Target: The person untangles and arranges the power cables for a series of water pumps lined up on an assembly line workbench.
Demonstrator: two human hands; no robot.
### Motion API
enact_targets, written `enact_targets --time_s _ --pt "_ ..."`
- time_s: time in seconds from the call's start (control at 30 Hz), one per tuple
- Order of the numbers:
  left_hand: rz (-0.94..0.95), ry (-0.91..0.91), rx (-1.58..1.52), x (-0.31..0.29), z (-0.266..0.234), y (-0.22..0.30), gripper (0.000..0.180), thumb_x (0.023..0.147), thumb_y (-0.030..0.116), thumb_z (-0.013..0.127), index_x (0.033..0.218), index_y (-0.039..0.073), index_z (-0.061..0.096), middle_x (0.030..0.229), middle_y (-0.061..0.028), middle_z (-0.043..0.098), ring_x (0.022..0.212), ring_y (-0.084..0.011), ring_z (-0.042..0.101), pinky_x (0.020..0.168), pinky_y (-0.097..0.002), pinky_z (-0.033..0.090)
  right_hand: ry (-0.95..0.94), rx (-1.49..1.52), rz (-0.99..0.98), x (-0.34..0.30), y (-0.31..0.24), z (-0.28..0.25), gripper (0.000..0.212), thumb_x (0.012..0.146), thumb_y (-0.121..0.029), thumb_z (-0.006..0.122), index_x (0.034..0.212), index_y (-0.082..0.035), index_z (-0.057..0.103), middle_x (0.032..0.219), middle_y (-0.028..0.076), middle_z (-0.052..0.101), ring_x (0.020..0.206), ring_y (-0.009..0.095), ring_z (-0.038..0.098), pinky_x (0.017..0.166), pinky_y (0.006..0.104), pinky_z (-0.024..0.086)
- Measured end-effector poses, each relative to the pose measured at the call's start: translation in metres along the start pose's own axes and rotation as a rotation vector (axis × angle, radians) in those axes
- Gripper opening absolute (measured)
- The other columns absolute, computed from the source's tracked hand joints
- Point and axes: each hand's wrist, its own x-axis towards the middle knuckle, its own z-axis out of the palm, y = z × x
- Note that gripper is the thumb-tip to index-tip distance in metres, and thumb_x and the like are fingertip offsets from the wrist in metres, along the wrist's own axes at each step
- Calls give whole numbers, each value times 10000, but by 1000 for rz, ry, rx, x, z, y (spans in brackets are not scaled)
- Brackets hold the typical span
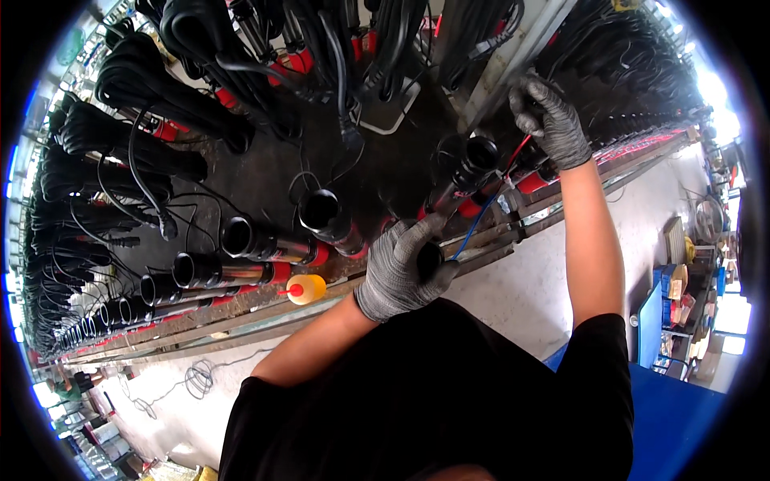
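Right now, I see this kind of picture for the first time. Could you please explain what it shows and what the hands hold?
There is one picture, from a camera on a person's head, looking down; its edges bend. Both hands wear grey gloves. The left hand grips the black end of a tube-shaped part with red bands. The right hand reaches up to a grey metal bar. Similar tubes lie in a row on the rack, beside a yellow bottle. Black cable bundles lie beyond them.
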Motion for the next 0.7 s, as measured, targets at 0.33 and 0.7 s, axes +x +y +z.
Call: enact_targets --time_s 0.33,0.7 --pt "-11 97 -65 28 2 -20 608 806 161 814 1337 31 548 917 -93 692 786 -231 665 771 -350 538 116 -124 48 14 -11 22 519 997 -498 616 1298 -76 647 916 44 663 593 84 529 475 192 342" --pt "-104 158 -182 45 5 -26 494 840 60 776 1296 45 588 1026 -70 673 871 -158 631 814 -290 520 85 -417 -60 24 -50 67 416 963 -360 712 1249 -61 665 945 0 711 551 52 522 477 222 388"
